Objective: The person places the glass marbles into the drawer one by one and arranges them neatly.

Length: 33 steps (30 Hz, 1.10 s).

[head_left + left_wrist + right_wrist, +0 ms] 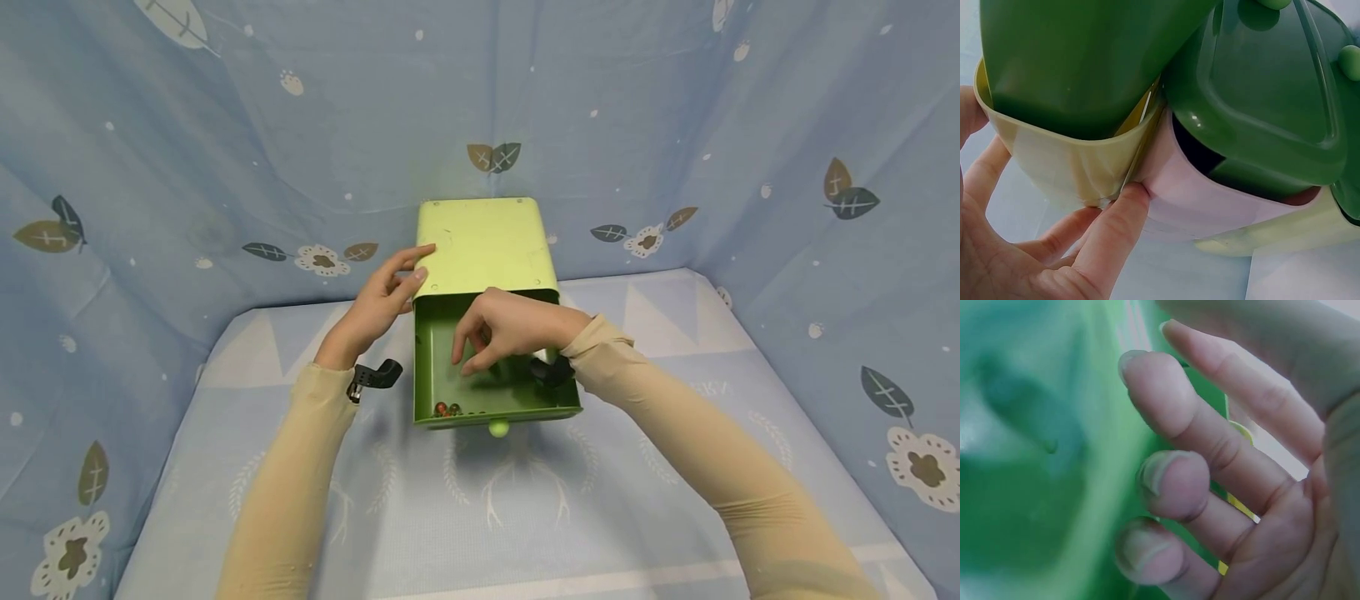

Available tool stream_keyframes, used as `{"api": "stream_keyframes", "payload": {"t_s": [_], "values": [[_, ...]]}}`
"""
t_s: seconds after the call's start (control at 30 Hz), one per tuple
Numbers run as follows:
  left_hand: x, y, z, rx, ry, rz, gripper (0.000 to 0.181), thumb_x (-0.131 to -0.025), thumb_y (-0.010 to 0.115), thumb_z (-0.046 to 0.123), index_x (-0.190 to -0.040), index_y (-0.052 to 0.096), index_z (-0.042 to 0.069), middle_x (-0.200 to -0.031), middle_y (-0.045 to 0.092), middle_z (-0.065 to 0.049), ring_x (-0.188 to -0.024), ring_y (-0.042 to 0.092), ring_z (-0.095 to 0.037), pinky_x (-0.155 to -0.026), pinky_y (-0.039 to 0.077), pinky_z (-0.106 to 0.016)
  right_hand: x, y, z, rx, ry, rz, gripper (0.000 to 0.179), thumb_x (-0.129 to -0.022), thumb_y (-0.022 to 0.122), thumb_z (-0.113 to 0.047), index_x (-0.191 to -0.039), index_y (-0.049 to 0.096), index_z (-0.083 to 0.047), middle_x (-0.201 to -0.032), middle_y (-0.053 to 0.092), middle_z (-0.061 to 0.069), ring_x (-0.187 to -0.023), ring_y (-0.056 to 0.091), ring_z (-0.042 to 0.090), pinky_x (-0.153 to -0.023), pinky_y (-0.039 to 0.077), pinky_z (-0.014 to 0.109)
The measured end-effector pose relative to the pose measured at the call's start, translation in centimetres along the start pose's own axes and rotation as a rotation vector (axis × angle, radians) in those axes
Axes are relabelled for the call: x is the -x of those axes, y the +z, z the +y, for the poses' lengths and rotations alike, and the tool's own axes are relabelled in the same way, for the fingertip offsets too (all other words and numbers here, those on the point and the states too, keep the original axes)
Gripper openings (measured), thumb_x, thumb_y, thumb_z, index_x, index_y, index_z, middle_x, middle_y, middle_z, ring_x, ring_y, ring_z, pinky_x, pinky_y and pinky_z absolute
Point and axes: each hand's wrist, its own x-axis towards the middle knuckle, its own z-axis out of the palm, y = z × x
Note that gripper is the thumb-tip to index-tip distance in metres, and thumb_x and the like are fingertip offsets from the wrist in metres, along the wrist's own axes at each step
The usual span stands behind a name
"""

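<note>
A drawer cabinet with a pale yellow-green top (483, 242) stands in the middle, its green drawer (450, 375) pulled out toward me. Several small reddish and dark marbles (441, 408) lie in the drawer's front left corner. My left hand (375, 304) rests its thumb and fingers against the cabinet's left side. Over the drawer my right hand (513, 325) hangs palm down with fingers loosely bent, and nothing shows between them. Up close in the right wrist view, the fingertips (1163, 394) are beside the green plastic; whether they touch it I cannot tell.
In the left wrist view, a pink casing (1191, 187) with another green drawer (1266, 106) adjoins the yellow casing (1072, 162). A round green knob (498, 428) sits on the drawer front. Patterned blue curtains (345, 125) hang behind the cloth-covered table (465, 533).
</note>
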Motion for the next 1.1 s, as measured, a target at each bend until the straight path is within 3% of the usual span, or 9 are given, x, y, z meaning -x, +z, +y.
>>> {"api": "stream_keyframes", "payload": {"t_s": [0.3,0.6,1.1], "values": [[0.2,0.0,-0.1,-0.024,0.021,0.015,0.05,-0.117,0.053,0.046,-0.165,0.049,0.037,-0.161,0.037,-0.011,-0.12,0.052,-0.033,-0.112,0.044,-0.069,0.8,-0.8,-0.7,0.025,-0.051,0.091,0.009,-0.097,0.088,-0.022,-0.103,0.088,-0.016,-0.068,0.068,-0.01,-0.058,0.058,0.012,-0.062,0.05,0.03],[0.2,0.0,-0.2,-0.018,0.02,0.011,0.05,-0.116,0.053,0.047,-0.166,0.048,0.038,-0.16,0.037,-0.012,-0.122,0.052,-0.033,-0.114,0.043,-0.068,2.6,-1.3,-1.9,-0.031,-0.084,0.195,0.014,-0.097,0.088,-0.022,-0.107,0.087,-0.012,-0.069,0.068,-0.01,-0.059,0.06,0.012,-0.061,0.052,0.031],[0.2,0.1,0.0,-0.018,0.02,0.007,0.05,-0.117,0.053,0.046,-0.166,0.048,0.037,-0.16,0.037,-0.012,-0.117,0.051,-0.032,-0.111,0.045,-0.067,5.8,-0.4,-3.2,-0.15,-0.128,0.531,0.009,-0.094,0.091,-0.017,-0.102,0.087,-0.019,-0.078,0.072,-0.009,-0.058,0.057,0.017,-0.055,0.048,0.031]]}}
